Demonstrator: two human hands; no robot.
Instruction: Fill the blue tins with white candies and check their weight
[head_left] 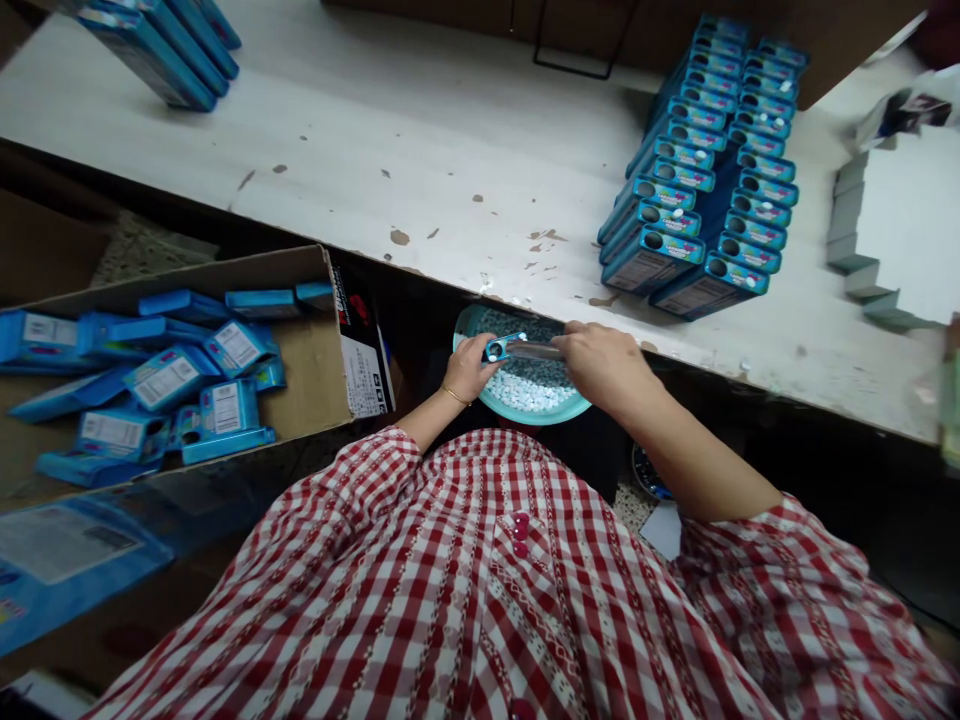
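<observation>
Over a turquoise basin (575,409) of small white pieces (529,392), my left hand (469,369) grips a small blue box (496,350) with its round opening facing up. My right hand (604,362) is closed round a metal scoop (536,350), whose far end reaches the top of that box. White bits show on the box top beside the opening. The palm side of my right hand is hidden from view.
On the white table (337,150), upright blue boxes (720,230) stand in two rows at right, and more boxes (161,50) at upper left. A cardboard carton (315,370) at left holds several blue boxes. Pale stacked sheets (904,225) lie far right.
</observation>
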